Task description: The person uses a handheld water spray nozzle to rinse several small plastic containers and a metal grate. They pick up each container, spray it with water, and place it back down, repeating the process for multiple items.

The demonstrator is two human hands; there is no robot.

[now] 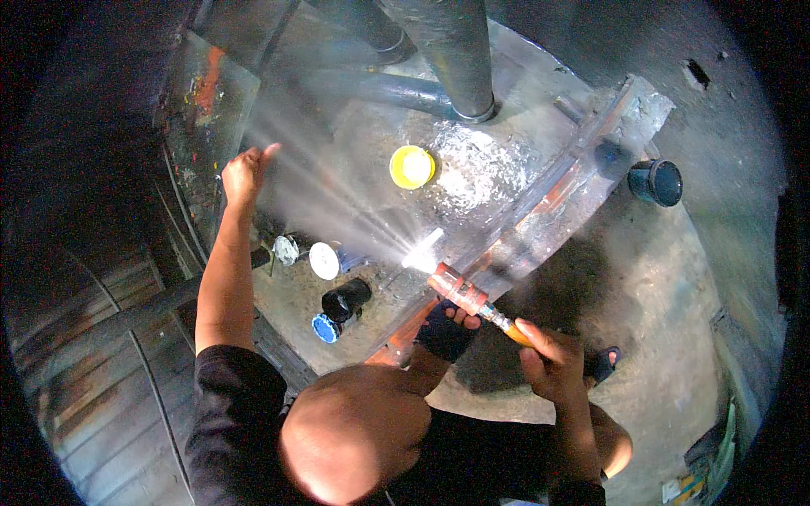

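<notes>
My right hand point(553, 361) is wrapped round the orange handle of a tool with a reddish cylindrical head point(460, 289). White glare shines at the tool's mouth, and pale streaks fan out from it toward the upper left. My left hand point(243, 175) is raised at the left with the fingers curled in and the thumb sticking out; whether anything is inside cannot be seen. Below the streaks are a round white lid or disc point(324, 261), a black can point(346, 298) and a blue-topped container point(326, 327). Beyond the tool stands a yellow tub point(413, 167) with pale contents.
A long metal beam point(548, 198) crosses the floor diagonally, with my sandalled foot point(447, 331) beside it. Dark pipes point(456, 59) rise at the back. A black bucket point(656, 183) lies at the right. A paint-marked panel point(211, 101) stands near my left hand.
</notes>
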